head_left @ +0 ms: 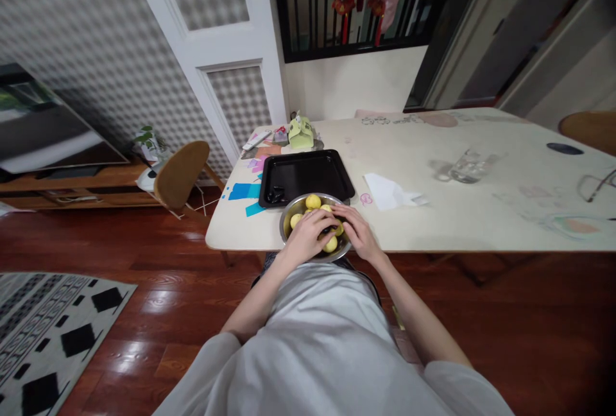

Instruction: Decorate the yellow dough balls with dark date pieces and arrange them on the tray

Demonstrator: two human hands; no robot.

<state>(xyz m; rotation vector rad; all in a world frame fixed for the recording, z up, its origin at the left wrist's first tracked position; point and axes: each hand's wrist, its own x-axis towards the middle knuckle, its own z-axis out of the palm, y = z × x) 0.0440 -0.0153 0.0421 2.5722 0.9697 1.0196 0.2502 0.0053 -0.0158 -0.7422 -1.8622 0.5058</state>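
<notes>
Both hands are working inside a metal bowl [315, 228] at the near edge of the table [481, 210]. The left hand [307, 236] is lying over the yellow fruits [313, 201] with its fingers curled down, apparently closing on a small dark thing [328, 230] between the two hands, though what that thing is, and whether the fingers are truly gripping it, cannot be told at this size. The right hand [357, 231] is resting on the bowl's right side, fingers bent loosely over the rim and the fruit there; its grip is also unclear. The fruits are lying directly under and just ahead of the hands, one round one showing at the far rim, others peeking out beside the left knuckles. The bowl is sitting right at the table edge, seeming to overhang it slightly toward the lap, so a downward push from either hand could tip it and spill the fruit onto the floor [144, 262]. A fruit nudged sideways could also roll over the low rim. Just beyond the bowl, touching or nearly so, a black tray [308, 175] is lying with something small and dark in its near left corner. Farther out are blue paper scraps [243, 192], a white tissue [389, 192] and a glass [466, 167].
</notes>
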